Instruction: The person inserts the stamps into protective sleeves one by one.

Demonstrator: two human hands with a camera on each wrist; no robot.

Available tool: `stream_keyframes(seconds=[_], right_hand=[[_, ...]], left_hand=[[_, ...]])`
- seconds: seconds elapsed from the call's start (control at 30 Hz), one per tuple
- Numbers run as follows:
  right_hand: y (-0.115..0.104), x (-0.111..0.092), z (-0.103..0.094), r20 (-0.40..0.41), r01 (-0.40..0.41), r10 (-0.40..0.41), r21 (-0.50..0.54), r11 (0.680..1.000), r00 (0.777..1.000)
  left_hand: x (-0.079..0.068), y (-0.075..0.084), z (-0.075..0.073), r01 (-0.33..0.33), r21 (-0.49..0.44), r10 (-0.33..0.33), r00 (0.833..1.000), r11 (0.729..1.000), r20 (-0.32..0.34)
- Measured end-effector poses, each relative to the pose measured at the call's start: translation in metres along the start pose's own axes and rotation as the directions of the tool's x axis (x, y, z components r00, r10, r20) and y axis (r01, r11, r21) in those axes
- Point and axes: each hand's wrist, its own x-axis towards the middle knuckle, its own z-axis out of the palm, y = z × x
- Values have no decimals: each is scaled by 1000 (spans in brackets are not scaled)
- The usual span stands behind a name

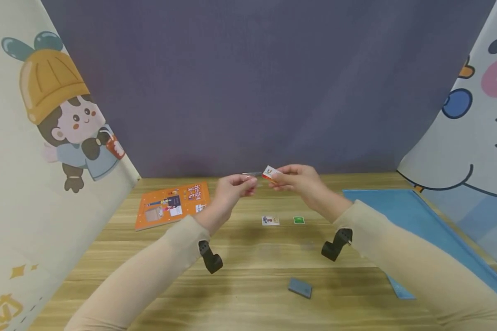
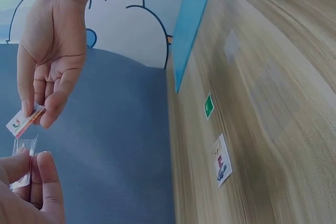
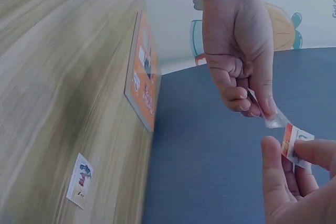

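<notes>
Above the table, my left hand (image 1: 236, 186) pinches a small clear plastic sleeve (image 2: 26, 174) between thumb and fingers. My right hand (image 1: 300, 181) pinches a small white stamp (image 1: 270, 173) with a red-orange band, seen close up in the right wrist view. The stamp's edge lies right at the sleeve's end; whether it touches or has entered cannot be told. Below the hands, a stamp with printed figures (image 1: 270, 220) and a green stamp (image 1: 299, 220) lie flat on the table, apart from each other.
An orange booklet (image 1: 171, 204) lies at the back left, and a blue tray (image 1: 391, 216) at the right. A small grey-blue block (image 1: 300, 288) sits near the front. Two faint clear pieces, one a clear square (image 2: 274, 99), lie on the wooden table (image 1: 248, 266).
</notes>
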Motion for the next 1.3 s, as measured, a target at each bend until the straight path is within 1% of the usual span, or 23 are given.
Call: stream_keyframes(seconds=[0.27, 0.4, 0.53, 0.83, 1.1, 1.3], right_hand=[[-4, -1, -1, -27, 6, -6, -9, 1000, 1000], [-4, -1, -1, -31, -7, 6, -30, 1000, 999], [-4, -2, -1, -38, -16, 14, -35, 999, 999], [-7, -4, -2, -44, 1, -2, -13, 1000, 999], [-5, -4, -4, -24, -19, 18, -34, 999, 1000], [-4, -5, -6, -4, -13, 13, -51, 999, 1000]], left_hand=[[-2, 1, 2, 0, -3, 0, 1000, 1000, -3], [-4, 2, 3, 2, -13, -2, 1000, 1000, -3], [-4, 4, 4, -4, 0, 4, 1000, 1000, -8], [-5, 7, 5, -24, 2, 24, 1000, 1000, -12], [-4, 6, 9, -28, 0, 28, 999, 1000, -17], [-4, 6, 11, -25, -1, 25, 999, 1000, -22]])
